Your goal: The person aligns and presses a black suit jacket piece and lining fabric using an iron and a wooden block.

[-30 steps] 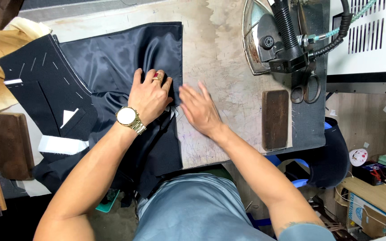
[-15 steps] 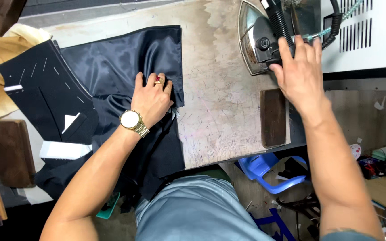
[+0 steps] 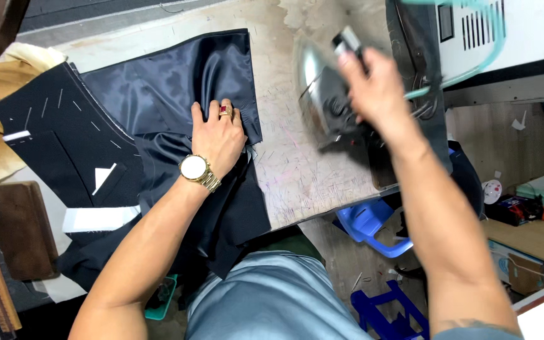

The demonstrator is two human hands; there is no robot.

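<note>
- Right, left hand (image 3: 218, 135) lies flat, fingers spread, palm down on the shiny dark navy lining fabric (image 3: 171, 88) — gripping nothing, just pinning it so the cloth stays smooth on the table.
- Gold wristwatch (image 3: 194, 169) on that wrist, red-stone ring (image 3: 224, 111) on one finger.
- Right hand (image 3: 373, 88) is closed round the handle of the heavy silver steam iron (image 3: 322, 94), held tilted above the worn beige pressing table (image 3: 297, 170), just right of the fabric edge; blurred.
- Fabric sits centre-left on the table, its lower part draping off the near edge toward the person's lap.
- Dark chalk-marked jacket panel (image 3: 51, 132) lies beside it to the left, w/ brown wooden block (image 3: 17, 230) near the table's left end.
</note>
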